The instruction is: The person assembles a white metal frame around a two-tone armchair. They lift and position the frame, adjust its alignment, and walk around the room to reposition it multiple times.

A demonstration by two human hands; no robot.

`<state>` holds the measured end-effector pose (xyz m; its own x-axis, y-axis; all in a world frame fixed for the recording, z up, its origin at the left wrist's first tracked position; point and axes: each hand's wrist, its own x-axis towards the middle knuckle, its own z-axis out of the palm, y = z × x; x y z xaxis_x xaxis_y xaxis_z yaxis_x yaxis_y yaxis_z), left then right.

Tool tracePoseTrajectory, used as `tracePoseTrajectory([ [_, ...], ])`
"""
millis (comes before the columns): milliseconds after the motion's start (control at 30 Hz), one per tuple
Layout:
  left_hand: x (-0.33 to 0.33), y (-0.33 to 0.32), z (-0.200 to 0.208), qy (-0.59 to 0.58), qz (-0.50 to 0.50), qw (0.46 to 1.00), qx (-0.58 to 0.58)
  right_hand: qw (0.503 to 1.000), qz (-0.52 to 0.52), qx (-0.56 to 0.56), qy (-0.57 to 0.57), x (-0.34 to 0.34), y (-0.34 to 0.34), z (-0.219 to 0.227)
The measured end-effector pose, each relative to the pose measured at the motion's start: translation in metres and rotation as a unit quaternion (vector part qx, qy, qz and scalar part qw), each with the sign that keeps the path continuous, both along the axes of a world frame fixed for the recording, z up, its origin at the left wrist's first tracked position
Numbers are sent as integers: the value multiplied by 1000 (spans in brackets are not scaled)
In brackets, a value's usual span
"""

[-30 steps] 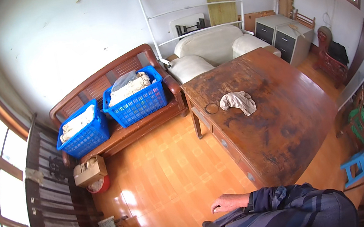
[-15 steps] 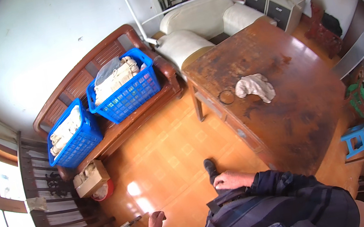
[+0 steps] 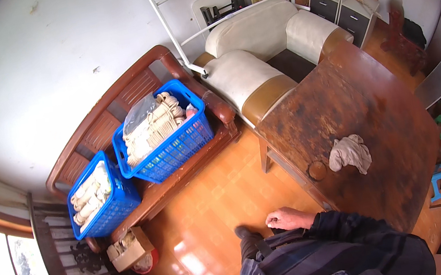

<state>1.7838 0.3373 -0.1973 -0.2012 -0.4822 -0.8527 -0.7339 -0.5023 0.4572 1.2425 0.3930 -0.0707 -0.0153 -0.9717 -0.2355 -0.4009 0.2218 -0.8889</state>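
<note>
The brown table [image 3: 392, 120] is the biggest thing near you, and its drawer edge runs along on your right, next to your hand. The wooden bench [image 3: 154, 197] is smaller, ahead and to your left, well apart from your hand. Two blue baskets sit side by side on its seat: the right basket [image 3: 185, 154] near the bench's right end, the left basket [image 3: 118, 206] near its left end, both with pale rope bundles [image 3: 155, 126] inside. The grey cloth [image 3: 350, 153] lies bunched up and bent on the table, in from the drawer edge; it is so crumpled that I can't tell its long way. From your fingers, the cloth is ahead and to the right, past that edge. Your right hand [image 3: 289, 218] is the nearer one, because your left hand is out of view. It is off the table, over the floor, just beside the drawer edge. A thin dark ring [image 3: 310, 172] lies between the cloth and that edge. Your right fingers [image 3: 273, 220] point left, away from the cloth, and bend in loosely. They don't touch the cloth or the ring, and I can't tell if they pinch something tiny.
</note>
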Motion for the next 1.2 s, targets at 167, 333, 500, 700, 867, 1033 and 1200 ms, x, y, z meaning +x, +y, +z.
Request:
tracePoseTrajectory([
  [167, -40, -108, -31, 27, -10, 999, 15, 999, 5, 23, 28, -24, -71, -9],
  [333, -28, -247, -43, 214, -66, 974, -28, 996, -80, -27, 36, -37, -173, 17],
  [500, -76, -447, -11, 148, -314, 886, -308, 993, -110, 19, 23, -33, -255, 30],
  [700, -225, -615, 86, 53, -202, 947, -245, 987, -133, 84, 3, -59, -302, 38],
  [867, -343, -690, 123, 101, -267, 901, -328, 979, -180, 92, 1, -90, -332, 35],
  [1033, -434, -730, 142, 131, -277, 901, -307, 978, -197, 68, -9, -145, -366, 17],
  [1200, -527, -771, 170, 129, -304, 889, -318, 970, -238, 48, -21, -217, -386, 17],
])
